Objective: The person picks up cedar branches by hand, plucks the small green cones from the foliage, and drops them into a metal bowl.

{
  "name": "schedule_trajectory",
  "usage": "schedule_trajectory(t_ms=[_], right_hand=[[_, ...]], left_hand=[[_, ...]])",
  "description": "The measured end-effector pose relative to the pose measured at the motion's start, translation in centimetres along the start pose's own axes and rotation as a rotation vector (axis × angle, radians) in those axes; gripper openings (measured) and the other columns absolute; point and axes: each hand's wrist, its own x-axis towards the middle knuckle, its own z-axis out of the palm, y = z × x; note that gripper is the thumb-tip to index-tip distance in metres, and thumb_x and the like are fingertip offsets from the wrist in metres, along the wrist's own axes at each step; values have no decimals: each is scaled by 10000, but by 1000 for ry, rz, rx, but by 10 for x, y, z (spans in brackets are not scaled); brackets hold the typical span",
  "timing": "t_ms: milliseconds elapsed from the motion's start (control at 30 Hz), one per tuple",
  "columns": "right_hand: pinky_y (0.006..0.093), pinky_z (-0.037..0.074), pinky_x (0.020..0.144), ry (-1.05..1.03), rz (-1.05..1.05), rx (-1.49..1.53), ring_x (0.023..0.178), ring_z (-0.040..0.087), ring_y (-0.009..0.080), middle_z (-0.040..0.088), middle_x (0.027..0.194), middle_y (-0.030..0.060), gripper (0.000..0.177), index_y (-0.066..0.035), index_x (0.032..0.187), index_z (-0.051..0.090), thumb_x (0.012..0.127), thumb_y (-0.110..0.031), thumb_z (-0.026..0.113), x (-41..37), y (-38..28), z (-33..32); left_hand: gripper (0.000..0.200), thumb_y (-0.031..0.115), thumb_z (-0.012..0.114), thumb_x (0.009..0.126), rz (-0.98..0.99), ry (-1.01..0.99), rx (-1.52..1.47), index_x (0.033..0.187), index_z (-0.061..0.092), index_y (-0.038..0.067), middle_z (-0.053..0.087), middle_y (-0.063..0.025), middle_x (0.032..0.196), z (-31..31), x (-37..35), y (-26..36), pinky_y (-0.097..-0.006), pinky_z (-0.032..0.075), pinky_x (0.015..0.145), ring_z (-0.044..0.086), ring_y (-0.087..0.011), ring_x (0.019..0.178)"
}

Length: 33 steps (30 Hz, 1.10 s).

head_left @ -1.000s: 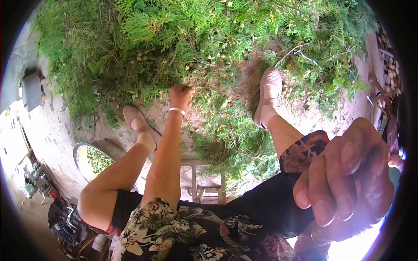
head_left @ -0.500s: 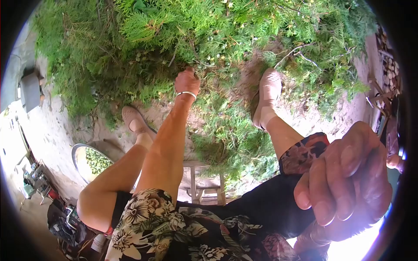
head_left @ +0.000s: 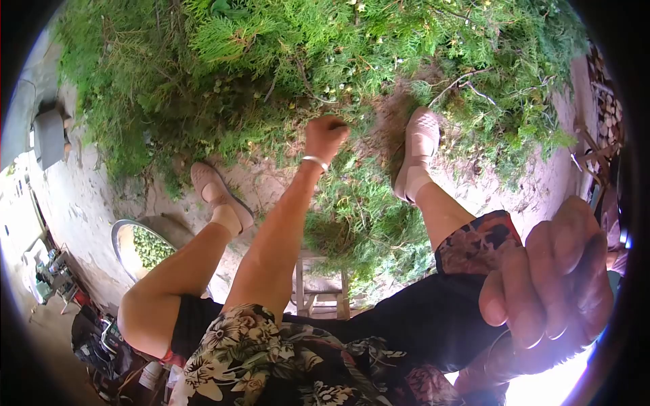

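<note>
Left fingers (head_left: 336, 134) curled, shifted rightward, nearer right shoe (head_left: 423, 137).

Green branches (head_left: 365, 51) lie across the floor (head_left: 261, 181)

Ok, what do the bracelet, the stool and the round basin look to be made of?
Bracelet: probably polished metal, given its pale sheen, though plastic is possible.
Stool: likely unpainted wood, with dull, squared bars.
Basin: smooth, light-coloured wall; metal or plastic, I can't tell which.

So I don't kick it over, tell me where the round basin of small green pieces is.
Head view, left side: the basin is on the ground, just outside the left shin, near its beige shoe.
</note>
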Motion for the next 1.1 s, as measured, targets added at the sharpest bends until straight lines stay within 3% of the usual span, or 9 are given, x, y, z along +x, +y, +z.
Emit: schedule_trajectory(t_ms=[33, 100, 233, 333, 400, 567, 867, 933, 1100], right_hand=[[393, 458, 581, 279, -4, -46, 463, 452, 181, 434, 613, 19, 267, -66, 914, 390, 997, -316, 346, -6, 2, 10], [400, 463, 588, 563, -9, -94, 464, 456, 181, 427, 607, 24, 266, -63, 919, 389, 999, -312, 338, -6, 1, 10], [438, 473, 603, 132, 2, 15, 470, 484, 202, 445, 612, 54, 274, -52, 924, 386, 999, -310, 333, 0, -4, -5], [468, 472, 607, 108, 9, 46, 474, 499, 226, 461, 627, 73, 272, -47, 930, 386, 997, -306, 337, -4, -5, -12], [480, 469, 606, 68, 19, 75, 475, 504, 236, 468, 636, 79, 272, -45, 934, 387, 995, -306, 339, -5, -4, -16], [492, 463, 608, 31, 19, 126, 488, 508, 243, 474, 651, 87, 264, -43, 934, 396, 999, -289, 326, -10, -1, -15], [473, 469, 634, 73, 42, 158, 511, 503, 244, 478, 673, 85, 206, -35, 922, 401, 989, -228, 374, -6, -7, -13], [478, 469, 641, 46, 37, 169, 518, 509, 253, 486, 669, 96, 192, -27, 921, 397, 972, -211, 409, -5, -7, -14], [501, 465, 654, -36, 3, 166, 530, 524, 279, 501, 640, 129, 186, -6, 915, 388, 921, -158, 495, -2, -3, -17]], left_hand=[[152, 74, 714, 715, 4, -3, -2, 836, 650, 6, 647, -107, 727, 15, 13, -3, -285, 470, 436, 607, -172, 567], [135, 74, 702, 719, 412, 167, 529, 841, 661, 34, 661, -127, 751, 42, 29, -2, -329, 506, 539, 619, -216, 578], [110, 61, 669, 736, 253, 144, 926, 846, 667, 57, 662, -146, 788, 59, 34, 1, -358, 508, 621, 620, -257, 584], [215, 0, 596, 746, 313, 54, 741, 950, 657, 29, 647, -202, 803, 44, 12, 14, -435, 525, 612, 633, -336, 675], [83, 24, 621, 763, -374, -224, -50, 833, 646, -13, 657, -114, 791, 27, -16, 31, -328, 496, 571, 623, -194, 659], [35, -11, 631, 753, -531, -86, -1000, 787, 624, -18, 625, -108, 768, 2, -72, -7, -295, 439, 411, 579, -143, 553], [18, 8, 633, 744, -240, -128, 11, 754, 621, 17, 559, -64, 585, 11, 3, 9, -276, 418, 398, 496, -113, 484], [123, 74, 648, 717, 290, -13, 337, 810, 623, -3, 618, -171, 670, 18, 28, -9, -387, 472, 470, 599, -237, 553], [120, 87, 619, 734, 319, 196, 625, 811, 573, 7, 613, -214, 731, 45, 46, 4, -467, 488, 607, 596, -401, 680]])
